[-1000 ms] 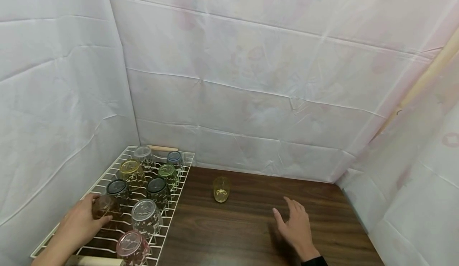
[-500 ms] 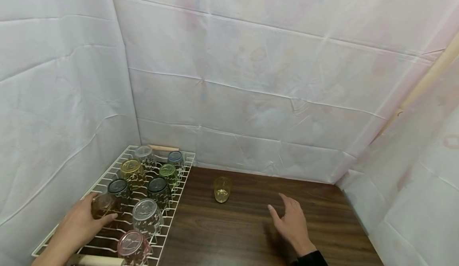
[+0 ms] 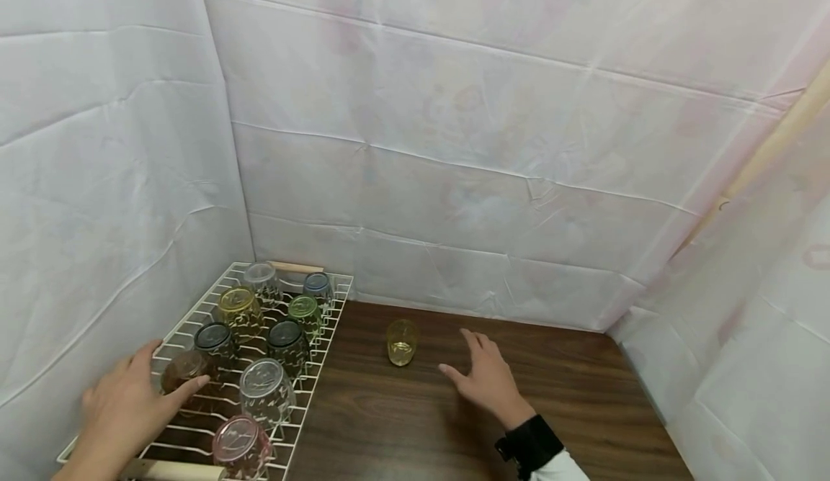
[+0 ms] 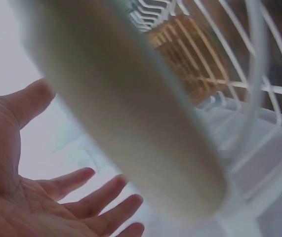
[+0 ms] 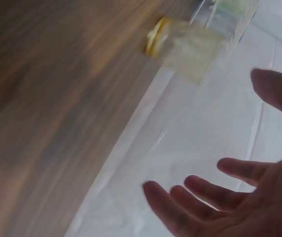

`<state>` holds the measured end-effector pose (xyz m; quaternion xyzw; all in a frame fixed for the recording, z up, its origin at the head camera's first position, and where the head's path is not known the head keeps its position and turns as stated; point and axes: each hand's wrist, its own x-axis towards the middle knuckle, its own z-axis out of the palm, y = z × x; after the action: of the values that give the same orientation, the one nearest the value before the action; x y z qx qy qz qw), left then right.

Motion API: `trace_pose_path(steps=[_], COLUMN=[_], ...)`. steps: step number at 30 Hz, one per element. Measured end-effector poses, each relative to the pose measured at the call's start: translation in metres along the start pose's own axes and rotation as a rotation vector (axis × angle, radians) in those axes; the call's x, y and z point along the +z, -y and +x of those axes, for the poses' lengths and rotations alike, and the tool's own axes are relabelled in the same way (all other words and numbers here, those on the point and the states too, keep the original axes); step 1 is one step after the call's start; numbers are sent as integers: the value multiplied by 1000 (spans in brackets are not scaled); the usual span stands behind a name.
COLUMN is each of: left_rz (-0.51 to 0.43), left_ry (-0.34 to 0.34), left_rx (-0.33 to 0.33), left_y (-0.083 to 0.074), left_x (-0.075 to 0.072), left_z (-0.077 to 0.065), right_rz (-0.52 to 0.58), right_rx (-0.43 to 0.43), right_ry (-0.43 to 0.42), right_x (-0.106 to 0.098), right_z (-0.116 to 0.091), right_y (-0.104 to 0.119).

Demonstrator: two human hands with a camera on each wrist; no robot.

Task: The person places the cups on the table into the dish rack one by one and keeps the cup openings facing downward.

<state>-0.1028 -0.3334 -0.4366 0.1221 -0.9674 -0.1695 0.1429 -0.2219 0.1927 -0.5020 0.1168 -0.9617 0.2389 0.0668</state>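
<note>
An amber-brown glass (image 3: 184, 371) stands upside down on the white wire rack (image 3: 171, 434) at left. My left hand (image 3: 123, 405) is spread beside it, thumb and fingers straight and gripping nothing. In the left wrist view the same brown glass (image 4: 192, 59) shows through the wires, behind the rack's pale wooden handle (image 4: 126, 113). On the dark wooden table a yellow glass (image 3: 401, 344) stands upright. My right hand (image 3: 486, 384) hovers to its right, fingers extended and apart from it. The right wrist view shows the yellow glass (image 5: 190, 47) beyond the open fingers.
More upturned glasses share the rack: pink (image 3: 240, 446), clear (image 3: 264, 389), two dark grey including one dark glass (image 3: 288, 348), plus yellow, green, blue and another clear one behind. White cloth walls (image 3: 421, 178) enclose the table (image 3: 376, 423) at the back and sides.
My left hand has let go of the brown glass and drawn back leftward, fingers spreading. The right hand has moved left over the table, closer to the yellow glass.
</note>
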Motion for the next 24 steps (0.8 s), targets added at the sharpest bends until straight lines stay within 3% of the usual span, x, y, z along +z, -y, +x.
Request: trace_pose_path(steps=[7, 12, 17, 24], left_rz=[-20, -36, -59, -86], left_ry=[-44, -81, -119, -61], left_rx=[-2, 52, 120, 148], left_y=[-22, -41, -67, -86], left_x=[-3, -4, -2, 6], left_z=[-13, -23, -32, -38], right_rz=[16, -7, -32, -130], right_rx=[-111, -147, -152, -186], right_ry=[127, 190, 227, 229], right_x=[25, 43, 55, 66], right_z=[29, 46, 60, 71], right_y=[43, 67, 77, 82])
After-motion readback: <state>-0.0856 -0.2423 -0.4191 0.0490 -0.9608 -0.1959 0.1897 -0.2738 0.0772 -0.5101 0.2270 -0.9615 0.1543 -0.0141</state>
